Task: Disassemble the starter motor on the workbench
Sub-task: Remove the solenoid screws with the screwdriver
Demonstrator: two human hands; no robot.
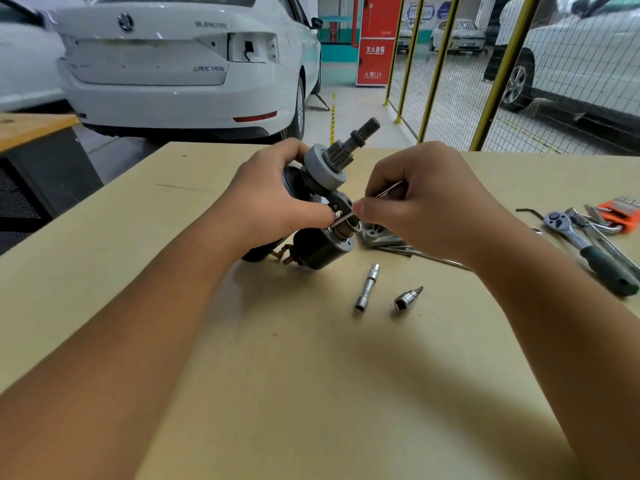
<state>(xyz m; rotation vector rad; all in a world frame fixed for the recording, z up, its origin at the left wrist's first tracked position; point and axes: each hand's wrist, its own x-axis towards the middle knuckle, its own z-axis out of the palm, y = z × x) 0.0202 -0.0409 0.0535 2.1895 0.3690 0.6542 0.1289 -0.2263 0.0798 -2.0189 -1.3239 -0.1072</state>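
Head view: left hand (266, 199) grips the starter motor (320, 216) while right hand (426, 202) pinches a thin rod (389, 189) at three o'clock, likely prying the fork pin free next.

Starter motor (322, 206) on workbench (277, 358), two sockets (367, 287) before it, ratchet (588, 247) right.

Matt tan board workbench (277, 375), shiny metal sockets (367, 287), dull grey motor (325, 168)

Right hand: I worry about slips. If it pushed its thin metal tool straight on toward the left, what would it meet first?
Probably the left hand's thumb, beside the tool tip on the starter motor; depth is unclear.
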